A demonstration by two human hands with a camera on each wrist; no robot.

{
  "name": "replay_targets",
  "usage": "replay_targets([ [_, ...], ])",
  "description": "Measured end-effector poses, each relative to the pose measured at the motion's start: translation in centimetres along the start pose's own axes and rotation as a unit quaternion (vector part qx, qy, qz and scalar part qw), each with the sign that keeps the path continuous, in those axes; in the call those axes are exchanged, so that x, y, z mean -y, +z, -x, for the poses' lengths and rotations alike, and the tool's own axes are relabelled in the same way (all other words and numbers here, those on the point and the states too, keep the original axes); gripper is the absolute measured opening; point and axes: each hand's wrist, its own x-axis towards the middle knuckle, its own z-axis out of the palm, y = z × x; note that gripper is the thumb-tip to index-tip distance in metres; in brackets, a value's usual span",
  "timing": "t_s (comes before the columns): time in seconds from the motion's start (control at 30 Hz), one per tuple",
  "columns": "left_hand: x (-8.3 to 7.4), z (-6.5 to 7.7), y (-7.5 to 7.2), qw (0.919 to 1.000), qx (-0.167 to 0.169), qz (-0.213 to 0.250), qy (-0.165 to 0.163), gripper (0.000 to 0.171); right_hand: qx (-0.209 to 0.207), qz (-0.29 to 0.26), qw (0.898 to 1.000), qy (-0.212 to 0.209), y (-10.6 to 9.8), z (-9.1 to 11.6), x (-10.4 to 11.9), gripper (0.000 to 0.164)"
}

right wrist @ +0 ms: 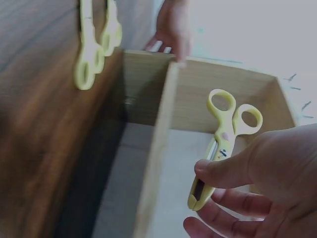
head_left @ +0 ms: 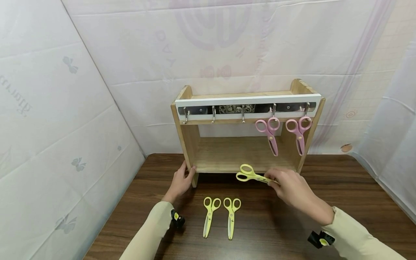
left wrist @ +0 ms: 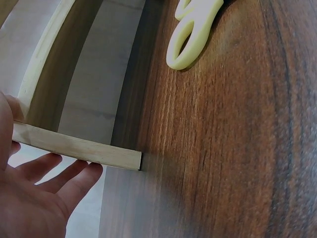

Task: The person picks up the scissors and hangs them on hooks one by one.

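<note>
My right hand (head_left: 290, 186) pinches yellow scissors (right wrist: 225, 129) by the blade end, thumb on one side and fingers on the other. Their handle loops point left in the head view, in front of the lower board of a wooden shelf (head_left: 240, 153). At the shelf's lower left side panel (left wrist: 74, 146), my left hand (head_left: 181, 180) holds on, thumb at the front and fingers along the outer face. Two more yellow scissors, one left (head_left: 209, 216) and one right (head_left: 231, 218), lie on the table with handles toward the shelf.
A white-edged rail (head_left: 227, 117) with several metal hooks spans the shelf's upper front. Pink scissors (head_left: 269, 133) and another pink pair (head_left: 299, 133) hang from its two rightmost hooks. Beneath is a dark wooden table (head_left: 266, 231); pale patterned cloth (head_left: 139, 47) covers the walls behind and beside.
</note>
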Motion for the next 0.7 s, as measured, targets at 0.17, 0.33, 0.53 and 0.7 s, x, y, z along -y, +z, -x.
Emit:
replay_targets([
  [0.17,0.0,0.0,0.0,1.0,-0.002,0.002,0.001,0.054,-0.06,-0.008,0.998,-0.032,-1.1,-1.5,0.7,0.023],
  [0.33,0.1,0.0,0.0,1.0,-0.002,0.001,0.001,0.053,-0.113,-0.02,0.992,-0.047,-2.0,-2.6,1.4,0.025],
  [0.53,0.1,-0.1,0.0,1.0,-0.001,0.005,0.001,0.054,-0.155,-0.056,0.985,-0.051,-2.8,-3.7,2.0,0.026],
  [0.7,0.0,0.0,0.1,1.0,-0.002,0.004,0.0,0.054,-0.182,-0.09,0.978,-0.052,-2.9,-4.7,2.4,0.024],
])
